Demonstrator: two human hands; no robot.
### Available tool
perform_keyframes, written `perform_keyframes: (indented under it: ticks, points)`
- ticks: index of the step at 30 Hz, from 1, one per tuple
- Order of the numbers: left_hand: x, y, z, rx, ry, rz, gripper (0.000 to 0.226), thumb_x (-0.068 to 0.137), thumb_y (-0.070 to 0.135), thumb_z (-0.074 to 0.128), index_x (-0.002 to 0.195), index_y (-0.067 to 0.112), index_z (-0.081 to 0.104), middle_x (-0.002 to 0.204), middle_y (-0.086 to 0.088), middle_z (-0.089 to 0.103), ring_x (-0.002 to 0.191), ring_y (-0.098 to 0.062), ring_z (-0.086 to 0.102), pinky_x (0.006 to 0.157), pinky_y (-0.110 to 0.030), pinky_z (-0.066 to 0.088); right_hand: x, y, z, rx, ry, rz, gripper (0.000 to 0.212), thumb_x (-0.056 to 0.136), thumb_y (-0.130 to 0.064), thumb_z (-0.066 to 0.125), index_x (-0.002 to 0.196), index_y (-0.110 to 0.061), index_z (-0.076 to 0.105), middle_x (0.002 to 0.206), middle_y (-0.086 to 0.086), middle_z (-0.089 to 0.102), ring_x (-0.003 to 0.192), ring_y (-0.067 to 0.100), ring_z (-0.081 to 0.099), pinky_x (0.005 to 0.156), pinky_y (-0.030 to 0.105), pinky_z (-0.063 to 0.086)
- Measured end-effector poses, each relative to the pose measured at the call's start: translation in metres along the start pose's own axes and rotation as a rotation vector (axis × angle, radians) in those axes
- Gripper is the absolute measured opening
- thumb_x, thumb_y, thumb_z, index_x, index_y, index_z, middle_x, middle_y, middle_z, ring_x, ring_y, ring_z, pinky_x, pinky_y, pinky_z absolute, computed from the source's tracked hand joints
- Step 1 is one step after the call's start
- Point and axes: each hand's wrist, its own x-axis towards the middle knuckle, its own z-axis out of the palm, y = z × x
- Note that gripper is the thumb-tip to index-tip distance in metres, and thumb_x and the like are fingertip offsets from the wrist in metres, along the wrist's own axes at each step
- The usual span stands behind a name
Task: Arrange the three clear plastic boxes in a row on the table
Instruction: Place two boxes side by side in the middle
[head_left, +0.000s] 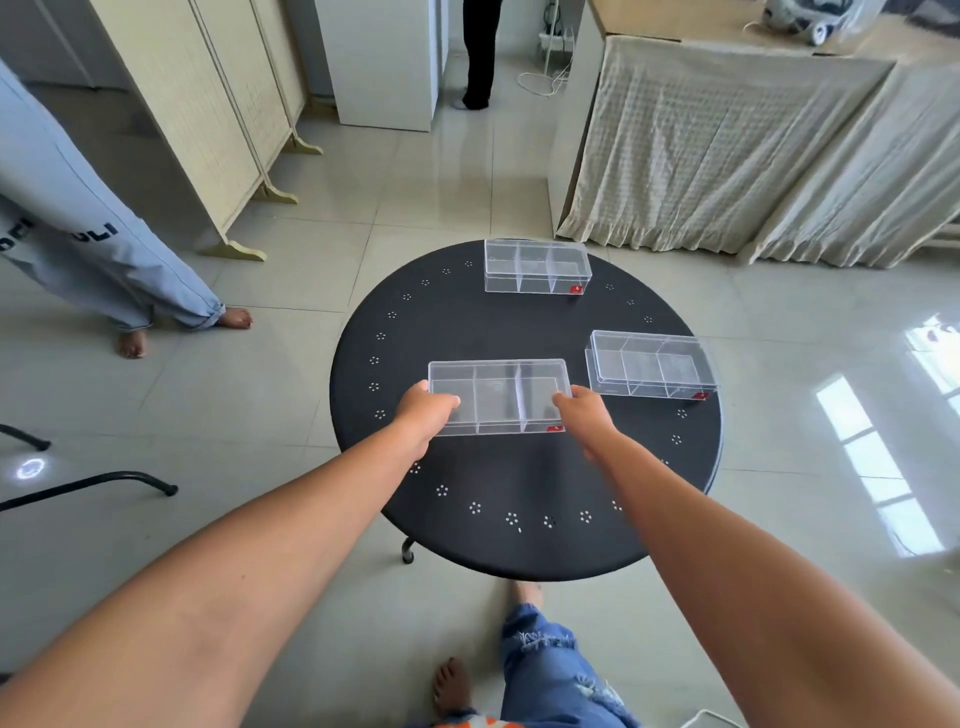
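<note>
A folding screen (208, 104) of pale cream panels stands at the upper left of the frame, its curved feet on the glossy tiled floor (291, 291). At the far left a bystander in light blue trousers (88, 244) stands barefoot. At the top centre, dark trouser legs (480, 52) show beside a white cabinet (384, 62). The upper right holds furniture draped in cream cloth (727, 150). At the lower left edge, black metal chair legs (104, 483) rest on the tiles. Window light (878, 467) reflects off the floor at the right.
</note>
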Motion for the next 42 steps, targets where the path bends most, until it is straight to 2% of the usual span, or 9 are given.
perform_keyframes:
  ticks: [4, 8, 15, 23, 28, 31, 34, 39, 42]
  points:
    - [-0.002, 0.001, 0.021, 0.029, -0.064, -0.017, 0.03, 0.086, 0.016, 0.06, 0.115, 0.014, 0.063, 0.112, -0.003, 0.069, 0.096, -0.019, 0.064, 0.07, -0.026, 0.045, 0.004, 0.015, -0.017, 0.01, 0.037, 0.041, 0.02, 0.096, -0.015, 0.042, 0.096, -0.004, 0.058, 0.077, 0.005, 0.05, 0.06, 0.017, 0.044, 0.051, 0.025, 0.034]
    - [-0.001, 0.001, 0.04, 0.066, -0.11, -0.025, 0.029, 0.086, 0.017, 0.06, 0.115, 0.014, 0.064, 0.112, -0.003, 0.069, 0.101, -0.02, 0.063, 0.076, -0.028, 0.045, 0.011, 0.031, -0.03, 0.036, 0.067, 0.056, 0.027, 0.098, -0.015, 0.043, 0.112, -0.005, 0.064, 0.093, 0.008, 0.06, 0.06, 0.013, 0.052, 0.05, 0.022, 0.038]
    - [0.006, -0.005, 0.063, 0.061, -0.113, -0.028, 0.028, 0.087, 0.014, 0.058, 0.115, 0.015, 0.063, 0.109, -0.001, 0.069, 0.097, -0.018, 0.063, 0.071, -0.025, 0.046, 0.022, 0.042, -0.042, -0.001, 0.093, 0.067, 0.018, 0.099, -0.014, 0.041, 0.086, -0.013, 0.054, 0.069, -0.003, 0.051, 0.052, 0.01, 0.045, 0.045, 0.022, 0.033]
    - [0.007, -0.006, 0.074, 0.105, -0.041, -0.029, 0.038, 0.082, 0.013, 0.055, 0.12, 0.017, 0.059, 0.112, -0.001, 0.068, 0.103, -0.022, 0.063, 0.077, -0.029, 0.046, 0.035, 0.052, -0.04, -0.003, 0.104, 0.078, 0.025, 0.097, -0.016, 0.042, 0.107, -0.007, 0.064, 0.075, 0.0, 0.056, 0.055, 0.012, 0.047, 0.051, 0.025, 0.035]
    - [0.007, -0.003, 0.078, 0.17, -0.003, -0.048, 0.041, 0.083, 0.014, 0.053, 0.124, 0.016, 0.051, 0.118, 0.0, 0.064, 0.102, -0.023, 0.06, 0.078, -0.031, 0.046, 0.038, 0.051, -0.04, -0.005, 0.096, 0.087, 0.036, 0.096, -0.019, 0.043, 0.121, -0.004, 0.062, 0.091, 0.004, 0.061, 0.064, 0.016, 0.051, 0.055, 0.024, 0.037]
    - [0.009, 0.003, 0.077, 0.255, 0.013, -0.045, 0.059, 0.083, 0.017, 0.054, 0.141, 0.019, 0.039, 0.135, -0.004, 0.054, 0.113, -0.027, 0.056, 0.087, -0.036, 0.05, 0.038, 0.05, -0.044, -0.011, 0.099, 0.087, 0.016, 0.097, -0.022, 0.044, 0.092, -0.02, 0.059, 0.083, -0.001, 0.056, 0.079, 0.026, 0.052, 0.055, 0.027, 0.035]
    - [0.013, 0.017, 0.073, 0.341, 0.058, -0.011, 0.074, 0.086, 0.019, 0.053, 0.154, 0.022, 0.025, 0.152, -0.008, 0.037, 0.133, -0.03, 0.046, 0.101, -0.039, 0.046, 0.044, 0.051, -0.054, -0.009, 0.175, 0.082, 0.026, 0.097, -0.024, 0.046, 0.119, -0.019, 0.06, 0.105, 0.006, 0.062, 0.099, 0.028, 0.057, 0.069, 0.028, 0.039]
    - [0.021, 0.048, 0.077, 0.419, 0.056, 0.12, 0.063, 0.084, 0.021, 0.05, 0.146, 0.025, 0.043, 0.148, -0.008, 0.044, 0.127, -0.03, 0.053, 0.103, -0.044, 0.047, 0.053, 0.047, -0.085, -0.001, 0.33, 0.101, 0.04, 0.094, -0.026, 0.044, 0.126, -0.012, 0.065, 0.116, 0.012, 0.069, 0.105, 0.035, 0.065, 0.087, 0.037, 0.051]
    - [0.024, 0.066, 0.093, 0.453, 0.014, 0.173, 0.054, 0.088, 0.022, 0.049, 0.142, 0.026, 0.049, 0.147, -0.006, 0.047, 0.123, -0.028, 0.056, 0.098, -0.039, 0.049, 0.06, 0.045, -0.107, -0.003, 0.368, 0.103, 0.039, 0.092, -0.022, 0.044, 0.123, -0.016, 0.067, 0.12, 0.013, 0.068, 0.106, 0.035, 0.064, 0.085, 0.035, 0.051]
